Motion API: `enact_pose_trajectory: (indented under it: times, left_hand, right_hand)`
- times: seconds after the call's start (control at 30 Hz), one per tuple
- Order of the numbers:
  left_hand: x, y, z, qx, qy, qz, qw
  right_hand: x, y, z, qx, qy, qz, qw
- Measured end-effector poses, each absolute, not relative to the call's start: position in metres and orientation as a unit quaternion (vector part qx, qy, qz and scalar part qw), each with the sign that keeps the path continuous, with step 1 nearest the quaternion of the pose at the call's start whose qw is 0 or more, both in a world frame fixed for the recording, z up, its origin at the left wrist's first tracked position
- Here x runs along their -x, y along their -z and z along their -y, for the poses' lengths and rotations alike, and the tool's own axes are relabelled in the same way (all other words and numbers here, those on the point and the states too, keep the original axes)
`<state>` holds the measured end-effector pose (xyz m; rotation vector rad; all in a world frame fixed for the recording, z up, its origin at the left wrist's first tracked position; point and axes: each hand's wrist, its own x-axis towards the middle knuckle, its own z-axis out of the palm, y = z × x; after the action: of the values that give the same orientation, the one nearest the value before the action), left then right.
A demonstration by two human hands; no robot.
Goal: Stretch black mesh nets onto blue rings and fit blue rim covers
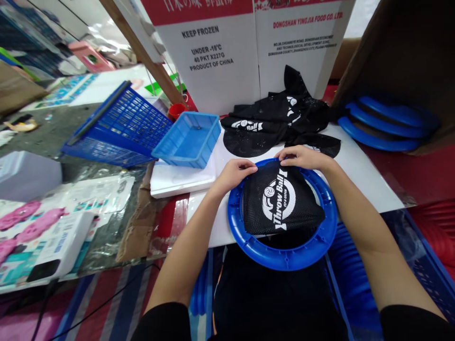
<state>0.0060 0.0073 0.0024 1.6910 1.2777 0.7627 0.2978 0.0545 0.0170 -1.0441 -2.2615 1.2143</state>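
A blue plastic ring (284, 259) lies at the near edge of the white work surface, partly over my lap. Across its opening rests a black mesh net (258, 208) printed "Throw Ball" in white. My left hand (236, 174) pinches the net's edge against the upper left of the ring. At the top of the ring, my right hand (302, 157) has its fingers closed on the net's edge and the rim. The net's lower edge hangs loose inside the ring. Just beyond my hands is a pile of similar black nets (263, 124).
A light blue tray (190, 137) stands at the left beside a dark blue basket (121, 125). White cartons (220, 85) wall off the back. Several blue rings (387, 123) sit in a box at right. More blue rings (351, 270) are stacked below, by my right arm.
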Motion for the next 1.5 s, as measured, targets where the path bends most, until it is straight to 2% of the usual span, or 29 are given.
enact_pose_trajectory:
  times: [0.4,1.1,1.4,1.5]
  left_hand:
    - [-0.005,0.003,-0.009,-0.597,-0.348,-0.528,0.493]
    - [-0.007,0.002,-0.008,-0.628,-0.337,-0.538,0.45]
    - [0.002,0.004,-0.012,-0.604,-0.332,-0.527,0.498]
    - [0.001,0.004,-0.012,-0.618,-0.326,-0.533,0.477]
  right_hand:
    - [-0.3,-0.008,-0.065,0.357,-0.426,0.815,0.165]
    - [-0.296,-0.009,-0.062,0.378,-0.399,0.821,0.157]
    - [-0.296,-0.012,-0.061,0.377,-0.382,0.829,0.154]
    - [-0.297,-0.012,-0.061,0.37,-0.385,0.832,0.15]
